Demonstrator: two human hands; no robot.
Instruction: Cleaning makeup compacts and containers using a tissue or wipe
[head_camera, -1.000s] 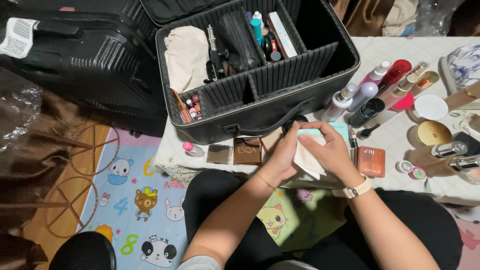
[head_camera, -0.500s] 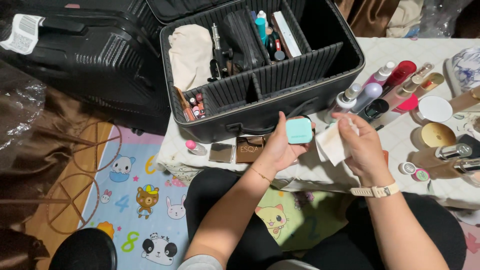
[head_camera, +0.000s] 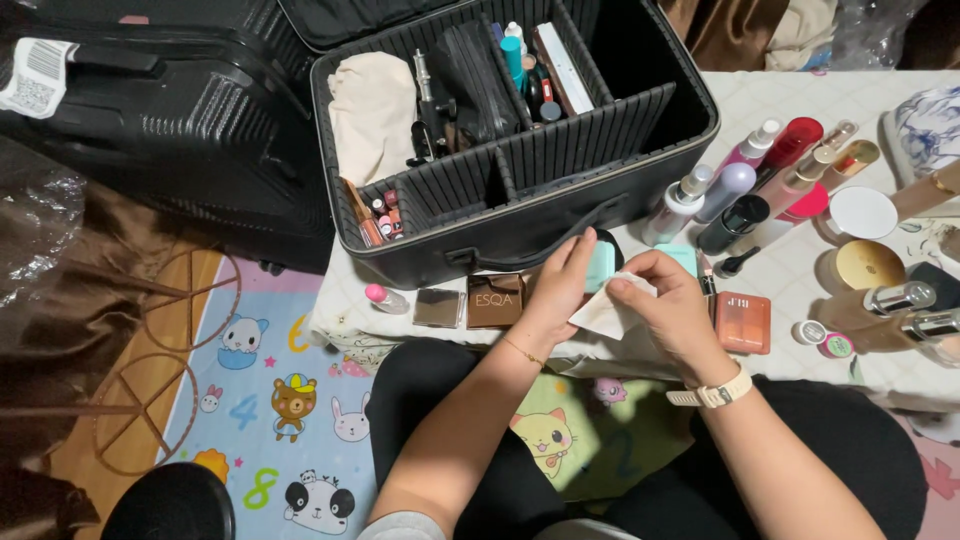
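Left hand (head_camera: 560, 285) pinched mint compact (head_camera: 600, 265) upright at fingertips. Right hand (head_camera: 672, 305) just beside, pinching white tissue (head_camera: 612, 312) low between both hands. Compact lay up-left of tissue, nearly touching.

**Single head-worn view, looking steeply down**

The head camera faces down and forward from above the seated person's lap, close to both forearms. The black organiser case (head_camera: 520, 130) sits at 12 o'clock, the play mat (head_camera: 280, 400) at 8 o'clock. No second view overlaps.
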